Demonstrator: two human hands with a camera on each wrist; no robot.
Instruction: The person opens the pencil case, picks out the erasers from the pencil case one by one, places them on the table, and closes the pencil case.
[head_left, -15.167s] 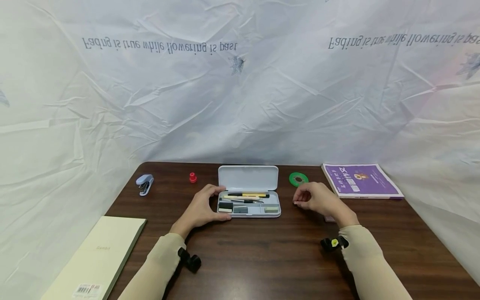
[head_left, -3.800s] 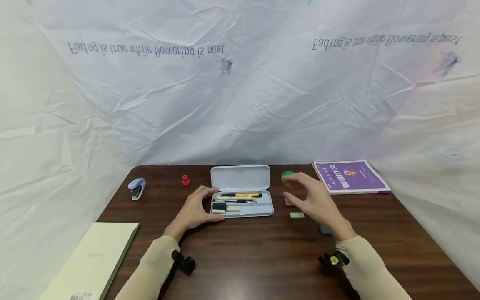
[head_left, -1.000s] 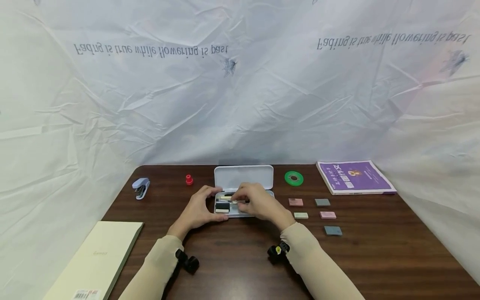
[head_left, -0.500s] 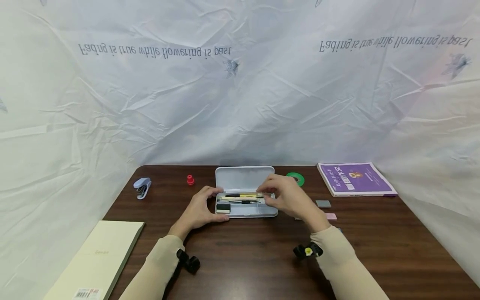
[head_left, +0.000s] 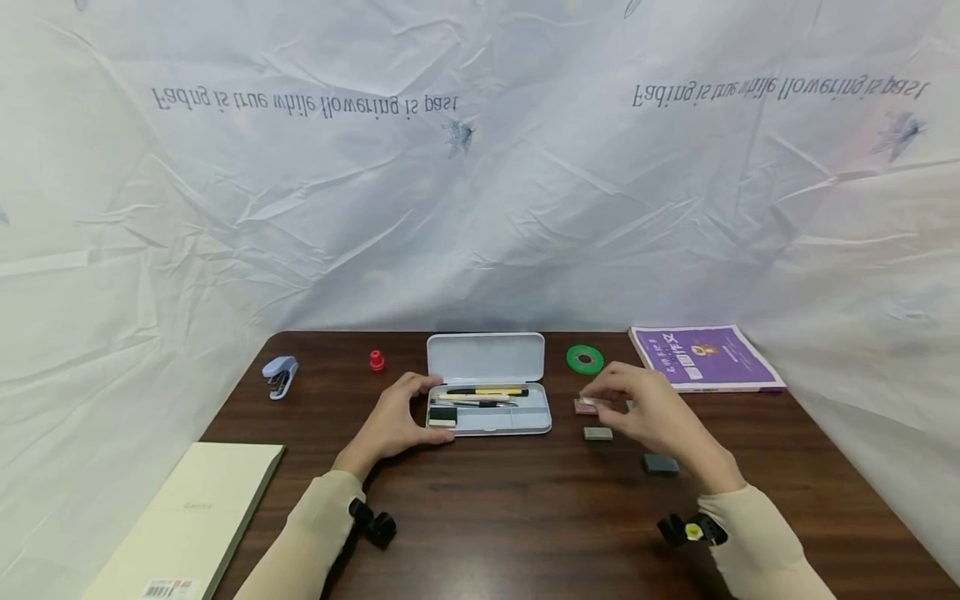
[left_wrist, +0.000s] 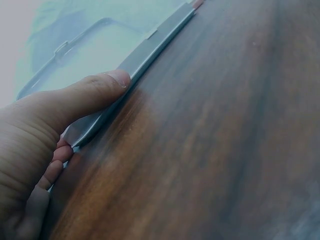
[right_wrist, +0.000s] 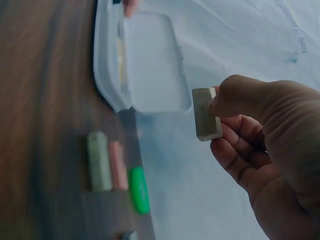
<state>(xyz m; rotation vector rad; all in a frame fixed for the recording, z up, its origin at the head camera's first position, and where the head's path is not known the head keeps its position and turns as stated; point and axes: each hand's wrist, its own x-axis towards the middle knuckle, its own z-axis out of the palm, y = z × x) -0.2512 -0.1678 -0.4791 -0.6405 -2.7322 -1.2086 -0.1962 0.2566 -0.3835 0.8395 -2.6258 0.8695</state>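
Observation:
My left hand (head_left: 393, 421) grips the left end of an opened white pencil case (head_left: 486, 357). In the left wrist view the thumb (left_wrist: 102, 90) presses the case's front wall, fingers curling behind its end. Several pens and pencils (head_left: 491, 392) lie in the case's back section; a black-and-white eraser (head_left: 442, 417) sits at the front left. Right of the case, my right hand (head_left: 648, 408) pinches a pale eraser (right_wrist: 205, 115) between thumb and fingers. Below it on the table lie a pink eraser (head_left: 583, 407), a pale green eraser (head_left: 597, 433) and a dark blue-grey eraser (head_left: 660, 464).
Behind the erasers is a green tape roll (head_left: 585, 359), with a purple book (head_left: 708, 354) at the back right. A lilac stapler (head_left: 280, 377) and small red object (head_left: 377, 361) stand back left. A cream notebook (head_left: 191, 508) lies front left.
Grey and green erasers have left the case since the first frame. Lately my right hand has lifted the pale eraser out and carried it right. My left hand keeps its grip.

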